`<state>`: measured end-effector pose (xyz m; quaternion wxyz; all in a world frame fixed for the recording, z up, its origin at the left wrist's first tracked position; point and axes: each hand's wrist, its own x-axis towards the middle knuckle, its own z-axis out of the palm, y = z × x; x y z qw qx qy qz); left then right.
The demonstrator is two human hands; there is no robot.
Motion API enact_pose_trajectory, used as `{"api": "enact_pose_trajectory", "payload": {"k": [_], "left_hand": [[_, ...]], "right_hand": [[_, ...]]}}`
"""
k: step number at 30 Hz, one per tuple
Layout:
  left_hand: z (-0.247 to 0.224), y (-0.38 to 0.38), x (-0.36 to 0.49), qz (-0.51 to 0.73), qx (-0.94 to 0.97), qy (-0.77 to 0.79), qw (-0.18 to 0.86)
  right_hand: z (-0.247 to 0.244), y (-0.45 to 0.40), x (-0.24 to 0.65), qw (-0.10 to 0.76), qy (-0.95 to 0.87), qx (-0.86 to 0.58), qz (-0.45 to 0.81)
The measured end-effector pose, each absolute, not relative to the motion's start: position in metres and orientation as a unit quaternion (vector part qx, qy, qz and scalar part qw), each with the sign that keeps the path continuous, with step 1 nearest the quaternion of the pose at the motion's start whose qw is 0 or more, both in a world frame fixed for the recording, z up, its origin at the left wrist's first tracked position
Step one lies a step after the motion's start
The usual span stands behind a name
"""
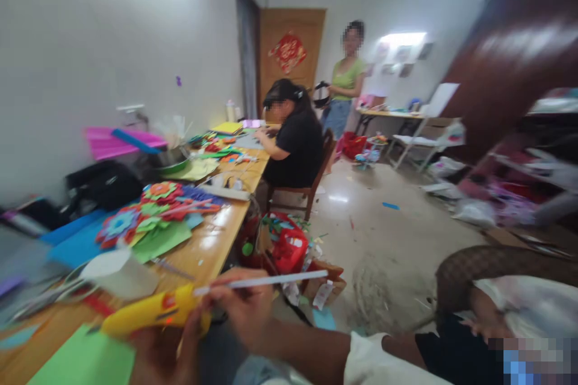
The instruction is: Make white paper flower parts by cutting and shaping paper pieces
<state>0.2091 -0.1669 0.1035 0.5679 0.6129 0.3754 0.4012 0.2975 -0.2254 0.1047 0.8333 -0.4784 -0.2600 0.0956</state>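
My left hand (pixel 165 346) is wrapped round the handle of a yellow hot glue gun (pixel 149 311), whose nozzle points left over the table. A small orange light glows on the gun's side. My right hand (pixel 244 307) pinches a long, whitish glue stick (pixel 289 278) at the gun's back end; its free length sticks out to the right. Whether the stick is inside the gun is hard to make out. Below the nozzle lies a sheet of green paper (pixel 85 361). Just beyond the gun are a white roll (pixel 120 274) and blurred scissors (pixel 49 301).
Colourful paper flowers (pixel 120 225) and sheets cover the wooden table (pixel 221 240). A person in black (pixel 300 150) sits working farther along it; another in green (pixel 347 79) stands behind. A red bag (pixel 289 246) and scraps are on the floor. Someone's hand (pixel 490 319) shows at right.
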Motion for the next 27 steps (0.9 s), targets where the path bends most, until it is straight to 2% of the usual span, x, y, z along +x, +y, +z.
{"api": "enact_pose_trajectory", "payload": {"k": [3, 6, 11, 14, 18, 21, 27], "left_hand": [[0.106, -0.174, 0.208, 0.403, 0.615, 0.329, 0.592], [0.103, -0.174, 0.209, 0.41, 0.653, 0.325, 0.548], [0.101, -0.174, 0.208, 0.407, 0.646, 0.304, 0.57], [0.101, -0.175, 0.206, 0.407, 0.629, 0.294, 0.594], [0.099, -0.173, 0.205, 0.412, 0.623, 0.296, 0.596], [0.098, -0.173, 0.203, 0.406, 0.634, 0.297, 0.587], [0.101, -0.173, 0.201, 0.403, 0.656, 0.29, 0.568]], "right_hand": [[0.11, -0.24, 0.305, 0.794, -0.336, -0.505, 0.035], [0.106, -0.239, 0.316, 0.755, -0.412, -0.509, -0.036], [0.11, -0.24, 0.318, 0.717, -0.445, -0.533, -0.056], [0.109, -0.244, 0.313, 0.725, -0.448, -0.524, 0.002], [0.098, -0.244, 0.309, 0.776, -0.4, -0.485, 0.052], [0.093, -0.241, 0.308, 0.797, -0.374, -0.473, 0.034], [0.093, -0.238, 0.309, 0.785, -0.359, -0.504, -0.03]]}}
